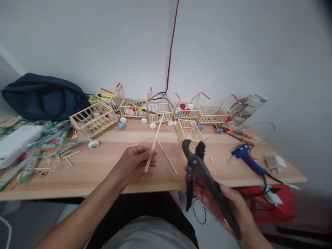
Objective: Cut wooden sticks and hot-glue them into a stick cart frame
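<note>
My left hand point(137, 157) pinches a pair of thin wooden sticks point(157, 135) between thumb and fingers, slanting up over the table. In my right hand point(234, 200) are black pipe cutters point(207, 176), their hooked jaw apart and their handles spread. The jaw is to the right of the sticks and does not touch them. Another loose wooden stick point(167, 157) lies on the table between my hands. Just beyond the cutters stands a small basket frame of sticks point(190, 131), partly hidden by the jaw.
Several small stick-built carts point(160, 112) with bottle-cap wheels line the wall. A blue glue gun point(249, 159) and orange-handled pliers point(237, 133) lie at right. At left are plastic wrappers point(49, 145), a white box point(19, 143) and a dark blue bag point(45, 97).
</note>
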A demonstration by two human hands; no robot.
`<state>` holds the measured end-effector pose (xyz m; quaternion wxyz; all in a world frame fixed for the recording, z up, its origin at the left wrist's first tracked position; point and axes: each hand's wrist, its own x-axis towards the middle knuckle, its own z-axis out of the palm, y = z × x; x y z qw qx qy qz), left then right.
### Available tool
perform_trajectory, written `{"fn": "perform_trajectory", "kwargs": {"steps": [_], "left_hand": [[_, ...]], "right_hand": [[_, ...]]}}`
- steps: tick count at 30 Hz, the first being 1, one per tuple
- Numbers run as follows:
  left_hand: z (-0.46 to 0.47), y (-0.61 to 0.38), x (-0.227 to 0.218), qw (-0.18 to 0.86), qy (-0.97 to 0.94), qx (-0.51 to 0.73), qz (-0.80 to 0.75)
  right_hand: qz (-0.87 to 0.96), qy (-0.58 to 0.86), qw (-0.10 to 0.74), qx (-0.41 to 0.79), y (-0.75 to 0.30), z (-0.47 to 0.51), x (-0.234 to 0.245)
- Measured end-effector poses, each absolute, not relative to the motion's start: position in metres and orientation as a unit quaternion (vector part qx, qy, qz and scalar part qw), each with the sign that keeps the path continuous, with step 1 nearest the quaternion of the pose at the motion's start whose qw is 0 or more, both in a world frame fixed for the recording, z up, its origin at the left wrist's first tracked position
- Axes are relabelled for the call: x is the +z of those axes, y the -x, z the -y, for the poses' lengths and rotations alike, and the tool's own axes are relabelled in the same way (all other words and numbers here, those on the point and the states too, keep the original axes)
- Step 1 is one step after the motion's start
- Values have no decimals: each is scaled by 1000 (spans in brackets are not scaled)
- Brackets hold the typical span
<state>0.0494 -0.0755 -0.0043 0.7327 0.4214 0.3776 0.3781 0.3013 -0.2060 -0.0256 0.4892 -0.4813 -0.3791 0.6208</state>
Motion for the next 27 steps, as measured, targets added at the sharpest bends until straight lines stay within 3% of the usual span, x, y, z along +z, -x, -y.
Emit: {"fn": "perform_trajectory", "kwargs": {"steps": [2, 6, 10, 15, 27], "left_hand": [[76, -48, -1, 735, -429, 367, -376], [78, -47, 9, 754, -438, 339, -355], [80, -50, 16, 773, -440, 309, -336], [79, -52, 18, 777, -456, 284, -329], [84, -58, 9, 809, -450, 209, -316]], "right_hand": [[334, 420, 504, 676, -277, 202, -33], [300, 374, 449, 754, -263, 193, -35], [369, 458, 399, 703, -272, 193, -16], [538, 478, 278, 636, -277, 191, 13], [598, 451, 267, 607, -285, 179, 14]]}}
